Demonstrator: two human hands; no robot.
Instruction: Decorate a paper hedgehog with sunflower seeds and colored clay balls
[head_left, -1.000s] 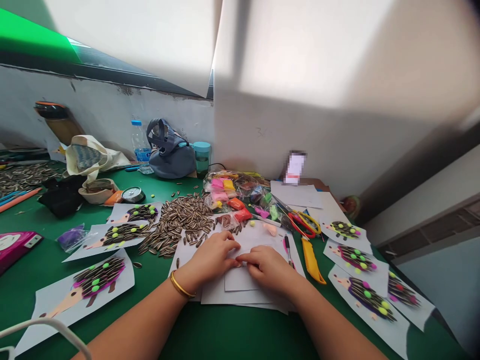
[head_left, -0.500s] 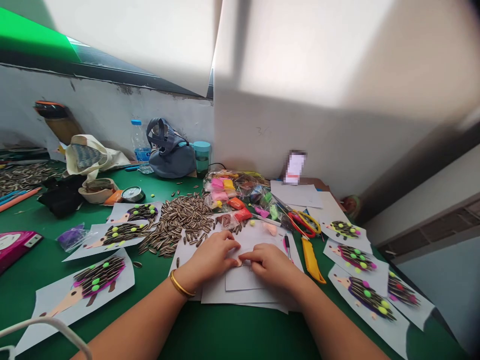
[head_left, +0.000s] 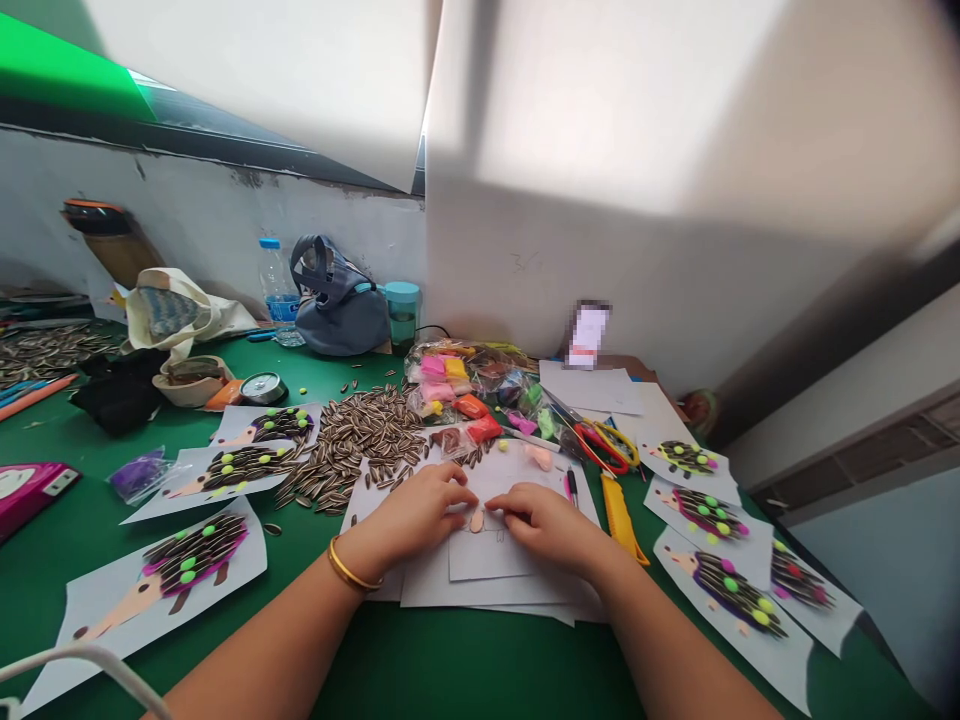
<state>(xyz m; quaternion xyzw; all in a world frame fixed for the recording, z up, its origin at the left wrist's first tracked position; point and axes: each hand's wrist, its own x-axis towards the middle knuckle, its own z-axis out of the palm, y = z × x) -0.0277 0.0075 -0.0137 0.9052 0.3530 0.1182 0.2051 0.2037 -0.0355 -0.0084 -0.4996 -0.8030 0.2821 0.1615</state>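
A small flattened piece of peach clay (head_left: 477,521) lies on a white sheet (head_left: 487,562) that carries faint drawn lines. Just left of the clay, my left hand (head_left: 424,508) rests on the paper, fingers apart and holding nothing. On the other side is my right hand (head_left: 541,520), its index finger extended toward the clay and its other fingers partly curled. Nothing shows in its grip. A larger peach clay lump (head_left: 538,457) lies behind the hands, near a black pen (head_left: 572,487).
Sunflower seeds (head_left: 371,435) are heaped at the left, beside hedgehog pictures (head_left: 196,560). More hedgehog pictures (head_left: 724,595) lie on the right. Bagged coloured clay (head_left: 454,385), scissors (head_left: 604,445) and a yellow cutter (head_left: 621,520) surround the paper. A phone (head_left: 589,335) leans at the back.
The right index finger has drawn back from the clay toward the right. The left fingers have shifted slightly away from it, so the clay piece and drawn lines show more fully.
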